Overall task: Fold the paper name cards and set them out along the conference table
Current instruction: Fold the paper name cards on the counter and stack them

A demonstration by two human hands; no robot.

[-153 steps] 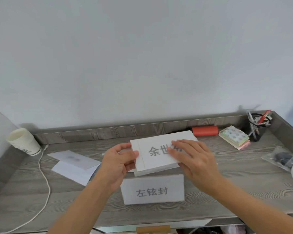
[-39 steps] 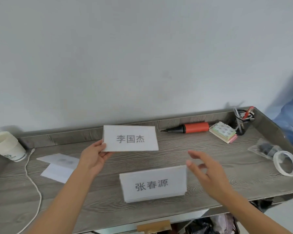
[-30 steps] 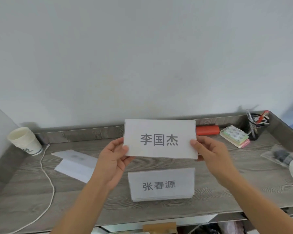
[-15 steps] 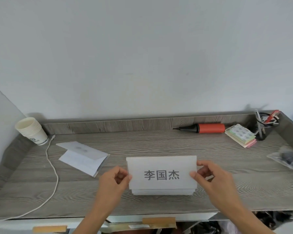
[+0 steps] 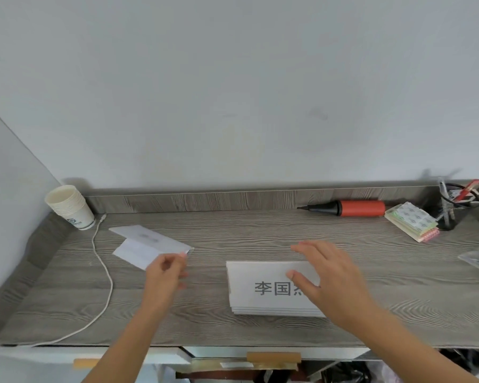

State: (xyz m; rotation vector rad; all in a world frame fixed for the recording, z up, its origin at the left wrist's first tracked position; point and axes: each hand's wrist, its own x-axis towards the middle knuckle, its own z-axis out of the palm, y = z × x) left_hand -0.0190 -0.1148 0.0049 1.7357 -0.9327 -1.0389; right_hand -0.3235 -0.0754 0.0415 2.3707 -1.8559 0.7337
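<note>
Across the bench [image 5: 260,236], the biggest loose thing is the card stack [image 5: 260,299], lying flat near the front edge with a printed name uppermost. The right hand [image 5: 332,283] is spread over the stack's right end, fingers straight, thumb on the top card. The left hand [image 5: 165,276], left of the stack, is loosely curled and seems empty, close to two folded sheets [image 5: 147,244]. To do the step well, I judge, lift only one card, crease it squarely and stand it upright. Behind the stack to the right lie a pump [image 5: 354,208], notepad [image 5: 409,223] and pen pot [image 5: 451,211]. Far left are cups [image 5: 69,207] and a cable [image 5: 111,284]. None of them blocks the stack.
</note>
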